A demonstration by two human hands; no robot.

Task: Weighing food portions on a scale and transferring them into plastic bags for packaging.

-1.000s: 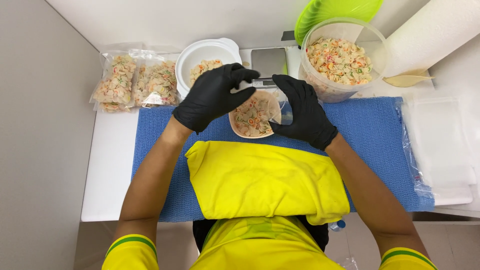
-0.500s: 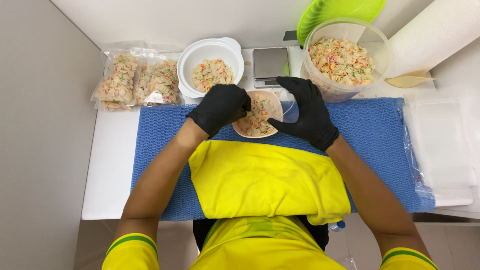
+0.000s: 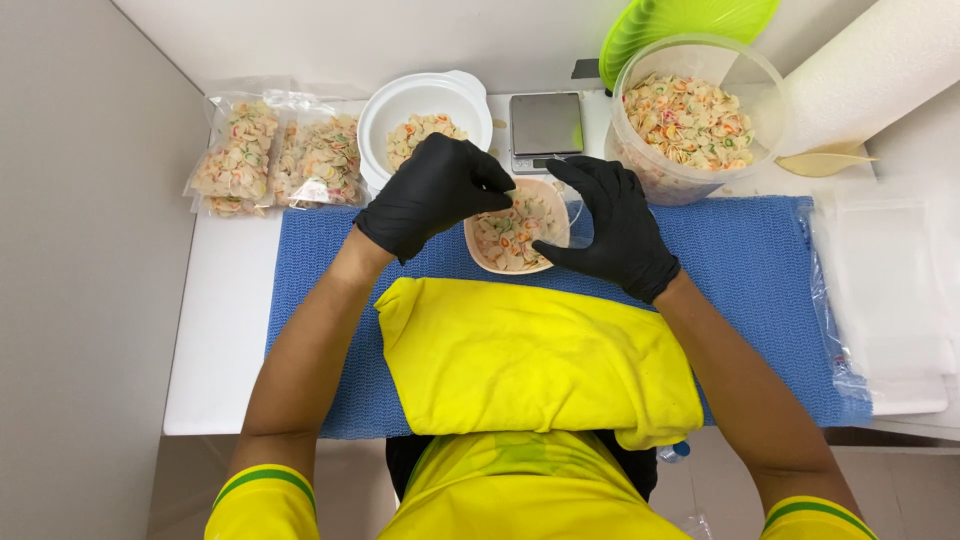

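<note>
The small beige plastic bowl (image 3: pixel 517 238) of loose pasta shells looks light and spillable, so we cup its rim, left hand (image 3: pixel 432 192) pinching together, right hand (image 3: pixel 612 225) spread apart.

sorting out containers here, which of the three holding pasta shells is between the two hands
The small beige bowl on the blue mat. The white bowl and large clear tub sit farther back, beyond both gloves.

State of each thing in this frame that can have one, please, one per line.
left hand: gloved, pinching a small piece over the beige bowl
right hand: gloved, open, beside the bowl
beige bowl: part-filled
white bowl: nearly empty
clear tub: uncovered, filled
bags: filled
</note>
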